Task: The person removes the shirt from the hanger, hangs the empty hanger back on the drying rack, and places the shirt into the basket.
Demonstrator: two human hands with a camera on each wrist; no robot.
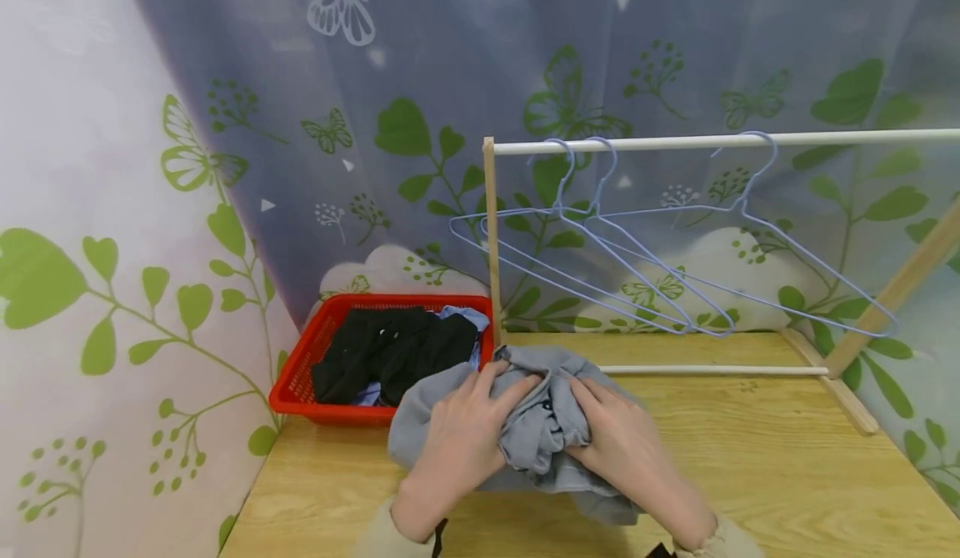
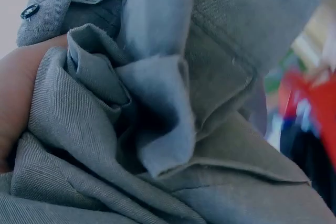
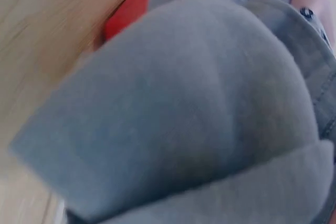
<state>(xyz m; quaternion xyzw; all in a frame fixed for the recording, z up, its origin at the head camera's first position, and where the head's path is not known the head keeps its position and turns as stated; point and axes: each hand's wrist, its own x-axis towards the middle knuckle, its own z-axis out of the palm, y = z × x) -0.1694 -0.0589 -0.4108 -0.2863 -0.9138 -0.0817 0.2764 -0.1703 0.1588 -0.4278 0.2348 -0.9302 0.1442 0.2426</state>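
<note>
A crumpled grey shirt [image 1: 532,445] with dark buttons is bunched up between both hands, over the near part of the wooden table. My left hand [image 1: 461,424] grips it from the left, thumb and fingers sunk into the folds. From the other side my right hand [image 1: 630,441] holds the bunch, its fingers partly covered by cloth. Close up in the left wrist view, the shirt [image 2: 226,51] shows stitched edges, a folded strip and one button. In the right wrist view a broad flap of the shirt [image 3: 184,103] hides most of the right hand.
Behind the left hand stands a red plastic basket [image 1: 330,414] with black clothes [image 1: 390,349] and some light blue cloth [image 1: 468,316] inside. A rack with a white rail [image 1: 675,143] carries three thin blue hangers [image 1: 759,178]. The wooden table [image 1: 750,458] extends to the right.
</note>
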